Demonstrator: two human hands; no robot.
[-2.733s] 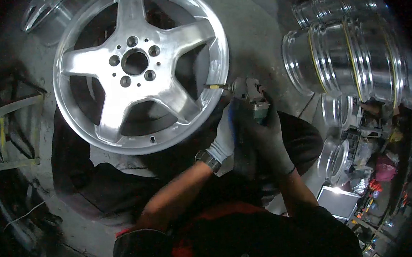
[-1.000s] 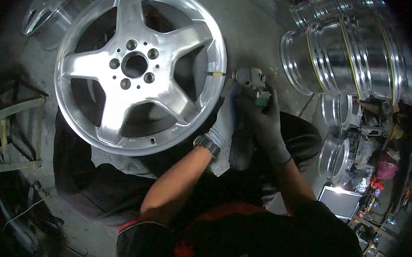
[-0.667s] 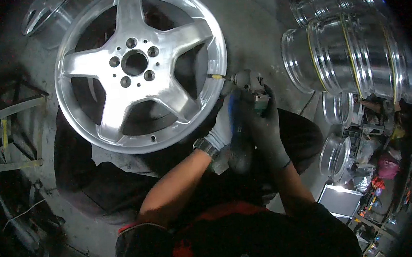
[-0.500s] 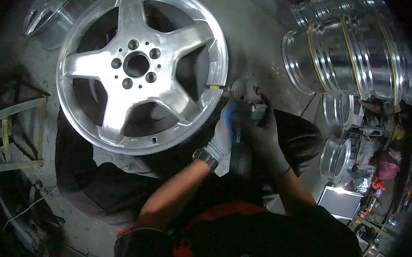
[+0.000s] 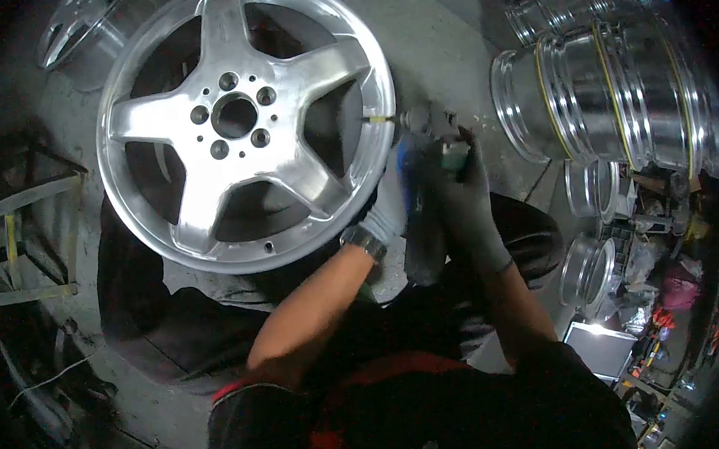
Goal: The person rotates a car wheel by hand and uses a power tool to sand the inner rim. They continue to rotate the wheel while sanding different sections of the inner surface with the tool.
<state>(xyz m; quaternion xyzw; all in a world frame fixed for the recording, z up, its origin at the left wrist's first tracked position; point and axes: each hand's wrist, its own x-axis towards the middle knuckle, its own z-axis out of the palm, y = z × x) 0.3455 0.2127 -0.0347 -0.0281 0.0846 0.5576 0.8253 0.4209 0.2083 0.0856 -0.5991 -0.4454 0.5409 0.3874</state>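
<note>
Left hand (image 5: 389,208) and right hand (image 5: 473,212), both gloved, wrap around a black elongated power tool (image 5: 425,249) beside a polished silver five-spoke metal wheel (image 5: 214,172). The tool appears rigid, fairly heavy; grip its body.

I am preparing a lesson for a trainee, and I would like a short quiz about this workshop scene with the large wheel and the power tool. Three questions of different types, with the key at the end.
1. Count: how many spokes does the large wheel have?

2. True or false: the left hand is the one with a wristwatch at its wrist.

3. Complete the sentence: the yellow-marked tip of the power tool is at the wheel's outer ____.

Key:
1. Five.
2. True.
3. Rim.
</note>
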